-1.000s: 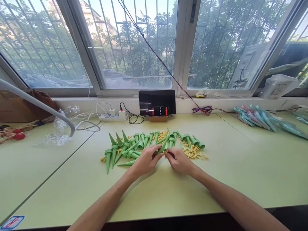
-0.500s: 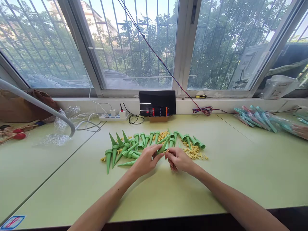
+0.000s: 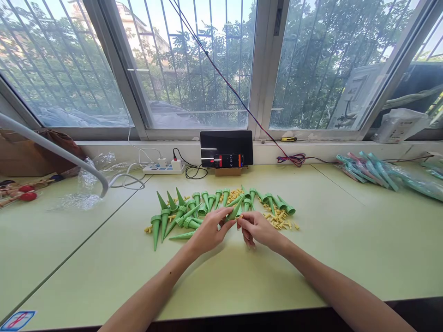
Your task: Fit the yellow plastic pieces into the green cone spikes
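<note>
My left hand (image 3: 209, 230) is closed round a green plastic cone spike (image 3: 235, 211), whose point slants up to the right. My right hand (image 3: 258, 229) meets it at the spike's wide end, fingertips pinched on a small yellow piece (image 3: 239, 216) that barely shows. Both hands hover just above the pale green table (image 3: 221, 276). Behind them lies a spread of several green cone spikes (image 3: 180, 213), some standing upright, some on their sides. Small yellow pieces (image 3: 278, 219) lie scattered to the right of my hands and more sit further back (image 3: 234, 193).
A phone (image 3: 228, 160) leans against a dark stand by the window sill, beside a power strip (image 3: 162, 168) with cables. Teal packets (image 3: 375, 169) lie at the far right. Crumpled clear plastic (image 3: 81, 186) and a white curved tube (image 3: 55, 150) are at the left.
My right hand shifted slightly, its fingers curling in at the spike's wide end; my left hand and the spike stayed almost still.
</note>
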`<state>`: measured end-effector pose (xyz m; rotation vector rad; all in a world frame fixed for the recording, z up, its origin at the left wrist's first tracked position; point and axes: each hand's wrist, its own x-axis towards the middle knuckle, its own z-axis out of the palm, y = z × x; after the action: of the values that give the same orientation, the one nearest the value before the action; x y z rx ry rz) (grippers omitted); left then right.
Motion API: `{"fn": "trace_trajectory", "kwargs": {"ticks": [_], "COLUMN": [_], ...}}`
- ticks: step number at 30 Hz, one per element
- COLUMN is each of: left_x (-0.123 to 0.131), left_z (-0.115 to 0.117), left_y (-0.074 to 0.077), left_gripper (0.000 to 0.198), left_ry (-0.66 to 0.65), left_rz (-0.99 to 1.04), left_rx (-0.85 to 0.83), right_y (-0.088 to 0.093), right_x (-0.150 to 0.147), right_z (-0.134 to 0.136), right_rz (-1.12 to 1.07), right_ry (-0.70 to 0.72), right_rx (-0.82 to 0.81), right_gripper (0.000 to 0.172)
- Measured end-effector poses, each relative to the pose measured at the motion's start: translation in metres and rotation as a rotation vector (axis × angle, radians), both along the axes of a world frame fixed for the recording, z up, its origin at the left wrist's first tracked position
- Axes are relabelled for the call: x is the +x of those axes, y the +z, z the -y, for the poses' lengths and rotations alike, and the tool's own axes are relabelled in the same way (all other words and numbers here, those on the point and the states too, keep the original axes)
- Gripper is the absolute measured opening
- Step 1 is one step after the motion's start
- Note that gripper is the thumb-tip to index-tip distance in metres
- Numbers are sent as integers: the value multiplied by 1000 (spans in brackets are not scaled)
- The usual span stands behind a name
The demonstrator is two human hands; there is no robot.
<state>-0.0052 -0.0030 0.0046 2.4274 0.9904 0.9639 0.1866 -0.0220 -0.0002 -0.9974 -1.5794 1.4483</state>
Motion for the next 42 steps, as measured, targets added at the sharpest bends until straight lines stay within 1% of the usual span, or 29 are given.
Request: {"fn": "trace_trajectory", "kwargs": {"ticks": [4,9,14,17,27,32,39,42], "left_x": [-1,-1,-1,0,0,0,-1,-1], "left_z": [0,0,0,1,1,1,0,0], "left_y": [-1,-1,0,0,-1,0,1,0], "left_gripper": [29,30,30,30,32,32,30,30], "left_ry": [0,-3,-11,-16,16,9,-11,-16], "left_rz": [12,21,24,33,13,4,-1,-12], "left_rx": [7,9,7,12,2,-14,-23,-30], "right_y": [4,3,0,-1,-2,-1,1,1], "right_x": [0,3,7,8,7,5,2,0], "right_z": [0,0,-2,-4,-3,-2,0,1], "right_rz": [-85,-250,-390,-426,-411,-403,-348,-250], "right_ry": [38,108,194,209,201,194,161,100], "right_rx": [-97,-242,-436,-488,-470,-451,-360,-258], "right_gripper": [43,41,34,31,33,35,38,40]}}
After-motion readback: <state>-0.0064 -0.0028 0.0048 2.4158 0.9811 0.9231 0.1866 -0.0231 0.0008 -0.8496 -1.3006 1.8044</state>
